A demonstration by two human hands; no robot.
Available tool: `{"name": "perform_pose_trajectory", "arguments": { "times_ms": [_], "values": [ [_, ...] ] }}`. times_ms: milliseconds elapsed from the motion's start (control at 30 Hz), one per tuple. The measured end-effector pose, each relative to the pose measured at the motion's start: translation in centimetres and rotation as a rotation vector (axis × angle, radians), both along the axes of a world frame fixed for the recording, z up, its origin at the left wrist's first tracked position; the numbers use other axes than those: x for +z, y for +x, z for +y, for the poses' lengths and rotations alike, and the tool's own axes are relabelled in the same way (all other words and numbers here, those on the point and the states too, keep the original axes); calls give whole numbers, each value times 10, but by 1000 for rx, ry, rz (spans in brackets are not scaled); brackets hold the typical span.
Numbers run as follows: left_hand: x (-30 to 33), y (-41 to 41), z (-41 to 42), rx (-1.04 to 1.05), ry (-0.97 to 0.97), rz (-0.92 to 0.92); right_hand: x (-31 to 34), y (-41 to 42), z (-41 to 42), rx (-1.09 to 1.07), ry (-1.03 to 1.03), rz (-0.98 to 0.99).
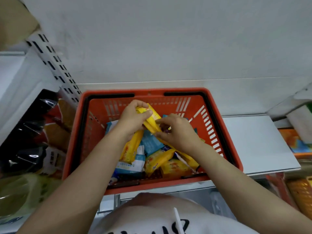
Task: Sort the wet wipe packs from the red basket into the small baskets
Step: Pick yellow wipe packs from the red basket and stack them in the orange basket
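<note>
The red basket [221,132] stands on a white shelf in front of me, filled with several yellow and blue wet wipe packs [152,144]. My left hand [131,119] grips a stack of yellow packs [152,119] lifted above the pile, thumb across the top. My right hand [177,130] pinches the lower right edge of the same yellow packs with fingertips and thumb. Other yellow packs [158,162] and a white-and-blue pack [133,164] lie loose at the basket's near end.
A white shelf board [253,141] extends to the right of the basket. An orange small basket [302,195] sits at the lower right. Dark and orange packaged goods [38,132] fill the left side. A slotted white upright [55,65] rises at the left.
</note>
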State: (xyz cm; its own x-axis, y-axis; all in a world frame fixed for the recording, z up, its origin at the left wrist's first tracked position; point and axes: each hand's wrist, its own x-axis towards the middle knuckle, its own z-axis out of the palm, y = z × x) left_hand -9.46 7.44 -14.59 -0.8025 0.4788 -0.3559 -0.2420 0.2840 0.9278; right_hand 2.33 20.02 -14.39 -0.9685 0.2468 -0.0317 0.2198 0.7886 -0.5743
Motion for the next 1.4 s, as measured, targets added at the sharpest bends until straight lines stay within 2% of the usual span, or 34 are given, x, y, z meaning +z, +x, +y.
{"name": "perform_pose_trajectory", "arguments": {
  "times_ms": [67, 133, 200, 233, 267, 300, 367, 433, 600, 733, 800, 967, 1033, 1167, 1233, 1400],
  "values": [
    [0, -1, 1, -63, 32, 32, 4, 4, 12, -127, -172, 19],
    [6, -4, 1, -191, 111, -12, 11, 8, 26, -258, -330, -53],
    [12, -6, 7, -301, 147, -67, 16, 14, 34, -297, -719, -157],
    [14, -5, 13, -314, 163, -83, 18, 17, 36, -306, -859, -160],
    [15, -4, 19, -297, 185, -95, 20, 19, 38, -345, -895, -115],
    [15, -2, 25, -266, 197, -101, 23, 21, 40, -418, -863, -42],
    [9, 0, 36, -239, 151, -84, 28, 27, 47, -597, -673, 103],
    [-4, 4, 46, -326, 58, -41, 34, 37, 59, -705, -579, 205],
    [-37, 26, 77, -801, -155, 137, 45, 72, 85, -693, -637, 285],
    [-58, 38, 100, -1050, -394, 416, 42, 91, 93, -695, -628, 310],
    [-65, 39, 105, -1105, -485, 524, 40, 96, 94, -698, -623, 305],
    [-61, 24, 102, -990, -667, 736, 37, 99, 93, -656, -662, 322],
    [-54, 14, 90, -849, -602, 630, 37, 96, 92, -668, -647, 334],
    [-34, -8, 49, -558, -210, 230, 41, 88, 89, -768, -675, 379],
    [-23, -12, 33, -436, -127, 150, 42, 83, 86, -810, -723, 393],
    [5, -12, 6, -239, -47, 79, 45, 71, 63, -817, -777, 362]
  ]
}}
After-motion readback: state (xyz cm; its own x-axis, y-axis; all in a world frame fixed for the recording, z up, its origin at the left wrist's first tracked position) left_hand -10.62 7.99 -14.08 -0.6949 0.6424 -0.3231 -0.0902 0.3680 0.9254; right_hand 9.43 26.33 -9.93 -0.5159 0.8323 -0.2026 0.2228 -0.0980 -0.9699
